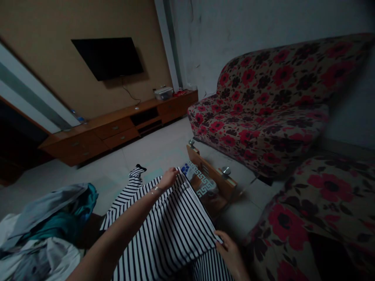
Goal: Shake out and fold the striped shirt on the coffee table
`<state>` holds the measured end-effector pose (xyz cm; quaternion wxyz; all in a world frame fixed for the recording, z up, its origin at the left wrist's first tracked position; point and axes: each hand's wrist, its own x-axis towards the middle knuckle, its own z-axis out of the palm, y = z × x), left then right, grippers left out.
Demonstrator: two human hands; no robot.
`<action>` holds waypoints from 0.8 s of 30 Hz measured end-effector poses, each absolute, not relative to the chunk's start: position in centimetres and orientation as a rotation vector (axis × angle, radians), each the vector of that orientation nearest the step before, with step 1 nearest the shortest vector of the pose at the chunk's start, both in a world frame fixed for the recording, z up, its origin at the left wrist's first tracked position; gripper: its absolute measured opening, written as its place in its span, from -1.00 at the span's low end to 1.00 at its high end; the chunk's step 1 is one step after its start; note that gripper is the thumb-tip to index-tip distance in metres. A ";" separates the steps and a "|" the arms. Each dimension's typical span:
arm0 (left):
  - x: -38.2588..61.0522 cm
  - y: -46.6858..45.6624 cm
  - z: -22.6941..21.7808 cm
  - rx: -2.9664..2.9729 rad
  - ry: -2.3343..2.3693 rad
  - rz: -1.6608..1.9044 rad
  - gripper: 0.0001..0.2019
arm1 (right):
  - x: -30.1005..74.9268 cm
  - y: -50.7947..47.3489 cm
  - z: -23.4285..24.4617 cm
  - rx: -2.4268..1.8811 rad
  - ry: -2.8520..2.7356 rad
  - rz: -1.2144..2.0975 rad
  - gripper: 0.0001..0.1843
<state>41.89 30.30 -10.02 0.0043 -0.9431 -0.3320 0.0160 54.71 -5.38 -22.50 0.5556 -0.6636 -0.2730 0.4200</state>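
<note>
A black-and-white striped garment (166, 226) lies spread flat on a low glass-topped table (216, 177). My left hand (168, 177) reaches across and pinches its far edge. Close to me, my right hand (230, 248) grips the near corner of the same folded edge. A striped sleeve (133, 177) sticks out at the far left side. A bracelet shows on my left wrist.
A heap of grey, white and teal clothes (49, 226) lies at the left. A floral sofa (263, 113) stands at the right, and another floral cushion (316, 218) is close by. A wooden TV cabinet (117, 127) and wall-mounted TV (108, 57) are across the tiled floor.
</note>
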 end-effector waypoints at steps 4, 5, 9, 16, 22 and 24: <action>45.8 33.2 -11.8 -2.893 -0.953 0.144 -0.65 | 55.2 -5.5 -22.1 -1.505 -0.618 1.018 -0.57; 46.4 33.7 -12.2 -2.895 -0.930 0.173 -0.67 | 55.4 -5.5 -21.9 -1.516 -0.621 1.023 -0.59; 47.8 35.5 -13.2 -2.901 -0.839 0.286 -0.76 | 56.0 -5.5 -21.5 -1.623 -0.655 1.045 -0.73; 47.6 37.7 -12.9 -2.911 -0.773 0.396 -0.76 | 56.1 -5.2 -20.8 -1.506 -0.593 1.065 -0.67; 47.0 38.7 -13.0 -2.931 -0.829 0.499 -0.75 | 56.3 -5.0 -21.1 -1.515 -0.598 1.100 -0.68; 46.8 39.0 -13.1 -2.929 -0.878 0.536 -0.76 | 56.3 -5.1 -21.4 -1.528 -0.620 1.119 -0.64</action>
